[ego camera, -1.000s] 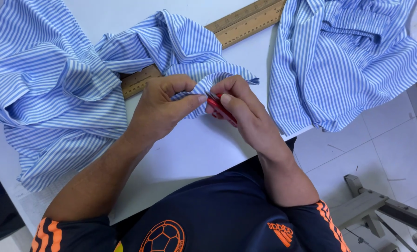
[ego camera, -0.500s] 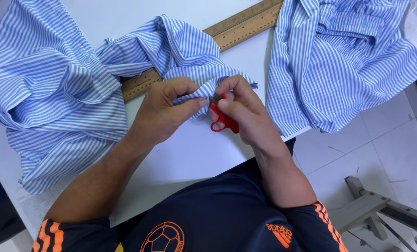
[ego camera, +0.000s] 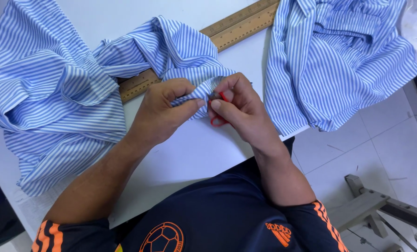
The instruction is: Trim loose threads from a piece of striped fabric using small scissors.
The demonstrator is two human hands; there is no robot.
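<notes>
Right hand (ego camera: 243, 112) is closing around small red-handled snips (ego camera: 217, 109), blades tucked at the cloth edge, apparently so the tip is meeting the seam; left hand (ego camera: 164, 114) is pinching a fold of the blue striped shirt (ego camera: 77, 102) between thumb and fingers, holding it taut just beside the snips; both hands are working near the table's (ego camera: 194, 149) front edge, close to the body; wooden ruler (ego camera: 236, 25) is lying diagonally behind, partly under the cloth; 1 more striped garment (ego camera: 339, 60) is draping off the right edge, set apart.

shirt: dark navy, short sleeves | cuffs: orange stripes | chest: orange round football emblem | forearms bare
</notes>
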